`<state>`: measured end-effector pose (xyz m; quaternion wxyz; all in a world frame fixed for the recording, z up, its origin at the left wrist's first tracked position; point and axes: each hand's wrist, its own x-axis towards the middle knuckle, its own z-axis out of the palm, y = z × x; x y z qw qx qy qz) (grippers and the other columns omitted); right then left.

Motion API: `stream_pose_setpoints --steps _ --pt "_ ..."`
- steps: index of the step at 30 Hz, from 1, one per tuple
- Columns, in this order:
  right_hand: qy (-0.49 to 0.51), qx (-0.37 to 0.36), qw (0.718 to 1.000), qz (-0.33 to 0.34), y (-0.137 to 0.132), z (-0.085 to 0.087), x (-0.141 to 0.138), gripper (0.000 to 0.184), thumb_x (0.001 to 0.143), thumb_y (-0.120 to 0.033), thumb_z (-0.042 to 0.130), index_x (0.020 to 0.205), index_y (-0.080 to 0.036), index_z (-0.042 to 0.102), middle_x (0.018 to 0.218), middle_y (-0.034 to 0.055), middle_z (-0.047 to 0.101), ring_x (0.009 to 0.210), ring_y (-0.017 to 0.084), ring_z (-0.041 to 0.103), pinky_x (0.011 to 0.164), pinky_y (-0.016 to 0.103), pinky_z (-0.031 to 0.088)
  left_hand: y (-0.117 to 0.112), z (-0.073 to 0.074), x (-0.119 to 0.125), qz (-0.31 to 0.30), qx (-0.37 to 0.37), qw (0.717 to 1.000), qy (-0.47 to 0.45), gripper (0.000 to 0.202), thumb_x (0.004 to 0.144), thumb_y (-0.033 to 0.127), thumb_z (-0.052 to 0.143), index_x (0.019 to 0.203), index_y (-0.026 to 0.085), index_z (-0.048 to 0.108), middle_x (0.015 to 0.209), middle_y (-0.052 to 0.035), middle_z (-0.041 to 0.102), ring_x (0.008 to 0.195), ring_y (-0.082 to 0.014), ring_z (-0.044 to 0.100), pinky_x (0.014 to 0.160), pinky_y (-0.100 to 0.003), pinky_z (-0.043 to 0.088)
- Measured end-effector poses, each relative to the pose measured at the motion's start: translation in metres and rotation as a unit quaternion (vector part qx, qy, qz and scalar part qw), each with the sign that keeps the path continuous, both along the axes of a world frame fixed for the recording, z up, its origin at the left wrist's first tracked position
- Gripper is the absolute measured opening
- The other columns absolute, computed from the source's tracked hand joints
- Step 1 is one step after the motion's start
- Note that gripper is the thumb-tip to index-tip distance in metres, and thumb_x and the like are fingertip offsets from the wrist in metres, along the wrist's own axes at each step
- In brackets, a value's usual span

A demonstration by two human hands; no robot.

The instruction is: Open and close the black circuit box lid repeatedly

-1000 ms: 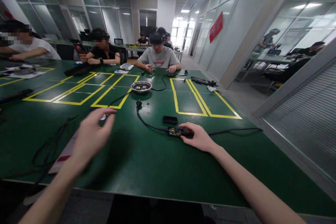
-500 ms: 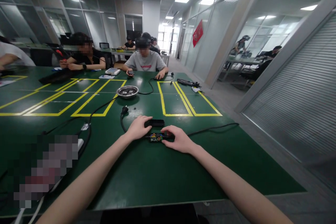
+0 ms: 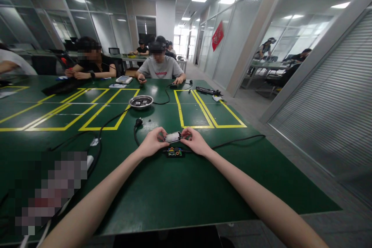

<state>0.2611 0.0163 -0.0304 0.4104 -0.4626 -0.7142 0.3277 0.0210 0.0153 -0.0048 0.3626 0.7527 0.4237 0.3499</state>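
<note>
Both my hands hold a small rectangular black cover (image 3: 173, 137) just above the green table (image 3: 180, 193). My left hand (image 3: 152, 143) pinches its left end. My right hand (image 3: 195, 142) pinches its right end. The cover's pale inner side faces me. Right below it lies an open circuit board (image 3: 174, 152) with coloured parts. A black cable (image 3: 238, 141) runs from the board to the right. Another cable loops left to a black plug (image 3: 138, 122).
A metal bowl (image 3: 141, 102) with small parts stands beyond the plug, among yellow tape rectangles (image 3: 203, 114). Cables and a white power strip (image 3: 88, 159) lie at my left. Other people sit at the far side. Glass partitions run along the right.
My left hand came across from the left to the black cover. Both hands then lifted the cover off the table and turned its pale side up. My right hand left the circuit board.
</note>
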Motion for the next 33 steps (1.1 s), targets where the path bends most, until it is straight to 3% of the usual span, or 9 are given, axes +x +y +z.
stream_pose_setpoints --steps 3,5,9,12,15,19,27,33 --pt "0.052 -0.028 0.998 0.028 -0.017 0.007 -0.001 0.039 0.081 -0.023 0.067 0.119 -0.021 0.061 0.098 0.0014 0.067 0.075 0.013 0.064 0.067 0.027 0.054 -0.011 0.003 -0.002 -0.008 -0.012 0.999 -0.040 0.046 0.068 0.019 0.079 0.109 0.020 0.059 0.105 -0.0037 0.066 0.084 -0.0183 0.068 0.075 -0.033 0.060" --pt "0.050 -0.028 0.997 0.051 -0.028 0.014 -0.002 0.038 0.087 -0.027 0.064 0.125 -0.022 0.062 0.105 0.0041 0.067 0.078 0.014 0.066 0.067 0.027 0.056 -0.017 0.005 -0.002 -0.014 0.007 0.999 -0.039 0.048 0.071 0.017 0.074 0.118 0.020 0.061 0.111 -0.0054 0.064 0.091 -0.0194 0.068 0.079 -0.034 0.061" --pt "0.061 -0.006 0.997 0.057 -0.041 0.019 -0.003 0.023 0.091 -0.028 0.061 0.111 -0.021 0.071 0.113 0.0074 0.070 0.090 0.018 0.070 0.082 0.034 0.059 -0.025 0.009 -0.001 -0.028 0.052 0.998 0.016 0.023 0.083 0.019 0.062 0.103 0.019 0.073 0.105 -0.0070 0.067 0.098 -0.0217 0.068 0.083 -0.036 0.062" --pt "0.049 -0.014 0.997 0.058 -0.044 0.017 -0.001 0.022 0.089 -0.027 0.065 0.109 -0.020 0.072 0.109 0.0068 0.074 0.091 0.019 0.071 0.088 0.037 0.059 -0.029 0.012 -0.005 -0.060 0.064 0.995 0.039 0.027 0.088 0.020 0.057 0.108 0.018 0.075 0.105 -0.0075 0.073 0.097 -0.0210 0.070 0.090 -0.037 0.060" --pt "0.037 0.003 0.996 0.084 -0.047 0.016 0.006 0.019 0.087 -0.025 0.067 0.105 -0.019 0.074 0.115 0.0084 0.074 0.103 0.021 0.071 0.095 0.039 0.057 -0.032 0.015 -0.010 -0.109 0.083 0.988 0.066 0.032 0.085 0.021 0.063 0.115 0.017 0.074 0.114 -0.0085 0.074 0.101 -0.0217 0.071 0.092 -0.036 0.058" --pt "0.003 0.020 0.993 0.112 -0.053 0.022 0.012 0.019 0.082 -0.022 0.072 0.100 -0.019 0.073 0.125 0.0102 0.072 0.111 0.023 0.070 0.097 0.041 0.056 -0.035 0.014 -0.012 -0.110 0.105 0.983 0.101 0.042 0.075 0.024 0.078 0.116 0.018 0.072 0.116 -0.0083 0.074 0.101 -0.0228 0.070 0.093 -0.036 0.056" --pt "-0.056 0.051 0.988 0.132 -0.055 0.028 0.010 0.024 0.075 -0.012 0.069 0.097 -0.019 0.064 0.113 0.0071 0.071 0.102 0.021 0.068 0.093 0.038 0.055 -0.040 0.013 -0.006 -0.087 0.109 0.983 0.121 0.031 0.074 0.017 0.073 0.105 0.019 0.071 0.103 -0.0038 0.074 0.087 -0.0187 0.067 0.081 -0.030 0.054" --pt "-0.118 0.075 0.978 0.158 -0.057 0.028 0.011 0.038 0.074 -0.017 0.076 0.110 -0.020 0.066 0.109 0.0066 0.071 0.098 0.022 0.067 0.088 0.036 0.054 -0.047 0.019 -0.007 -0.090 0.100 0.982 0.135 0.030 0.073 0.021 0.073 0.103 0.020 0.072 0.096 -0.0022 0.074 0.084 -0.0188 0.068 0.081 -0.030 0.054"
